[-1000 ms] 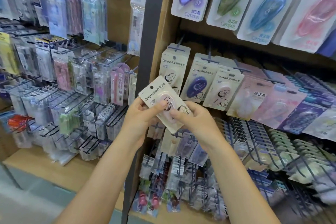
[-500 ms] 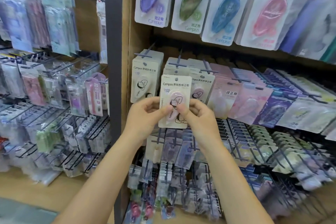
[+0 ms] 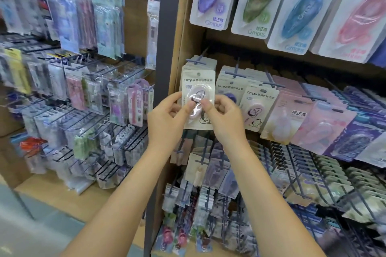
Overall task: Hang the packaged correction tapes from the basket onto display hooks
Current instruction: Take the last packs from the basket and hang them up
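The left hand and right hand both pinch an upright cream carded correction tape package, held before the leftmost blue display hook.

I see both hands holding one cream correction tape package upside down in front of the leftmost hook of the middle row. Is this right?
Not quite. The head view shows the cream correction tape package upright: its hang hole is at the top and the Campus lettering reads the right way. The rest holds: the left hand and the right hand both pinch it, in front of the leftmost hook of the middle row.
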A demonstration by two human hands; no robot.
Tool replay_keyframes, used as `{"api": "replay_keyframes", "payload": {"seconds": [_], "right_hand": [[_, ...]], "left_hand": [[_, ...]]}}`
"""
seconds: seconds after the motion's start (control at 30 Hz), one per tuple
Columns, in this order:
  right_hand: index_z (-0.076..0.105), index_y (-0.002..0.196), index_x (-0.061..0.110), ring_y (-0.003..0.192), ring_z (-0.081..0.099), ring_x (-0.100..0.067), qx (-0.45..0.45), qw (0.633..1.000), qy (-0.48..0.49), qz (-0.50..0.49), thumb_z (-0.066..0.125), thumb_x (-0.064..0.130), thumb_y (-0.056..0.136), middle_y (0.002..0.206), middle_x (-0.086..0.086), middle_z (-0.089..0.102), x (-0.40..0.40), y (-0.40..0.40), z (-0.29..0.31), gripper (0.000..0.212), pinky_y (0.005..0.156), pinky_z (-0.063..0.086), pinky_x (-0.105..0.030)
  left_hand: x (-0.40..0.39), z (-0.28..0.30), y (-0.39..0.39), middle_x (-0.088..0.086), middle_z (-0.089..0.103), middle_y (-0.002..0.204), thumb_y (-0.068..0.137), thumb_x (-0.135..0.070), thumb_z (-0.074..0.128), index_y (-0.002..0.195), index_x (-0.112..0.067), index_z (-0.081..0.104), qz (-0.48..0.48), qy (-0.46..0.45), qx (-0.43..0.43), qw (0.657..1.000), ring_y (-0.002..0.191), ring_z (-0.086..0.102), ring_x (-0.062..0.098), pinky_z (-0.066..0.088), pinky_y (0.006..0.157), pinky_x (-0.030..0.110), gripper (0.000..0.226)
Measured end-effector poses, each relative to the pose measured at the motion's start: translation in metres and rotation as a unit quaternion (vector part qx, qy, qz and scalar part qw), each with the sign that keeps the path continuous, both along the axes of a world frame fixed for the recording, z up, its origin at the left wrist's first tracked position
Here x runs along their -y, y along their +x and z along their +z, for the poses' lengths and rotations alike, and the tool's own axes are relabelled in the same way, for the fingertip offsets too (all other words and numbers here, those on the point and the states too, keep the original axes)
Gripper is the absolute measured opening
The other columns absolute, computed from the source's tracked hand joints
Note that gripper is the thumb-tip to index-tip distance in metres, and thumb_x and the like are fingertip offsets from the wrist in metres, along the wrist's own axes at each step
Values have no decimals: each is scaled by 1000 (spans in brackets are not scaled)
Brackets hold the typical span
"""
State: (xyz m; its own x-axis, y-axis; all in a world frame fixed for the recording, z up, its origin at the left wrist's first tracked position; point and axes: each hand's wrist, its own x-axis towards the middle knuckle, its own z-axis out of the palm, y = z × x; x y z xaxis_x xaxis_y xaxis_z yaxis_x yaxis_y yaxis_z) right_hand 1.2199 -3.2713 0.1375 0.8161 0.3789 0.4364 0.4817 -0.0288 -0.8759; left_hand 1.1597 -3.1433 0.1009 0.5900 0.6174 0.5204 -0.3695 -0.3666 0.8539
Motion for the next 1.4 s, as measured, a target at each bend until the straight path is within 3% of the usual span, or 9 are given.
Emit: {"api": "replay_keyframes", "payload": {"seconds": [0.13, 0.27, 0.43, 0.7, 0.9, 1.07, 1.13, 1.23, 1.4], "right_hand": [[70, 104, 21, 92, 69, -1, -15, 999, 24, -16, 65, 25, 99, 99, 8, 75, 15, -1, -8, 8, 75, 51, -13], [70, 106, 20, 97, 69, -3, -39, 996, 62, -56, 66, 25, 99, 102, 8, 75, 46, 0, -24, 9, 82, 52, -16], [70, 107, 20, 96, 69, -2, -53, 988, 90, -110, 65, 25, 100, 102, 8, 76, 80, 6, -27, 10, 79, 50, -14], [68, 105, 24, 95, 69, -4, -60, 986, 77, -135, 62, 27, 101, 101, 7, 75, 95, 13, -21, 8, 77, 51, -12], [69, 106, 19, 93, 71, -8, -70, 983, 100, -138, 61, 26, 102, 97, 4, 76, 97, 10, -20, 11, 82, 56, -23], [70, 104, 16, 91, 71, -10, -65, 984, 91, -136, 61, 24, 102, 95, 2, 77, 101, 9, -21, 12, 82, 55, -25], [70, 101, 18, 89, 70, -8, -53, 986, 82, -132, 61, 23, 102, 94, 3, 77, 103, 10, -20, 11, 80, 54, -22], [72, 102, 15, 84, 69, -4, -47, 987, 82, -130, 61, 22, 102, 91, 4, 77, 108, 10, -16, 13, 74, 52, -16], [74, 100, 15, 79, 68, 1, -55, 987, 91, -117, 61, 21, 101, 85, 9, 77, 112, 8, -12, 14, 70, 50, -13]], "left_hand": [[8, -3, 6, -4, 76, 96, 91, -31, 78, 128, -28, 69, -29, -12, 6, 999, 90, 72, 18, 59, 79, 23, 38], [30, -8, 22, 1, 76, 99, 88, -32, 81, 132, -29, 69, -74, 3, -11, 997, 94, 71, 22, 60, 87, 39, 45], [65, -4, 43, -3, 78, 93, 91, -29, 79, 134, -28, 70, -126, 37, -15, 991, 90, 72, 20, 59, 85, 40, 44], [78, -4, 57, 0, 77, 91, 81, -59, 75, 134, -27, 70, -128, 45, -17, 991, 91, 72, 21, 60, 86, 39, 62], [86, 3, 52, 7, 77, 90, 89, -25, 81, 130, -21, 72, -147, 26, -5, 989, 87, 70, 29, 58, 79, 31, 42], [90, 3, 50, 10, 77, 89, 87, -27, 82, 128, -23, 72, -156, 10, -9, 988, 85, 69, 27, 58, 79, 30, 42], [92, 3, 48, 4, 76, 83, 86, -28, 83, 126, -22, 73, -154, -3, -3, 988, 77, 68, 18, 57, 74, 21, 42], [98, 4, 45, 3, 75, 82, 84, -31, 84, 125, -20, 72, -148, -17, -4, 989, 81, 70, 22, 55, 75, 20, 45], [105, 9, 39, -10, 72, 70, 85, -29, 84, 101, -43, 65, -149, -22, 14, 988, 74, 68, 15, 52, 70, 14, 29]]}}
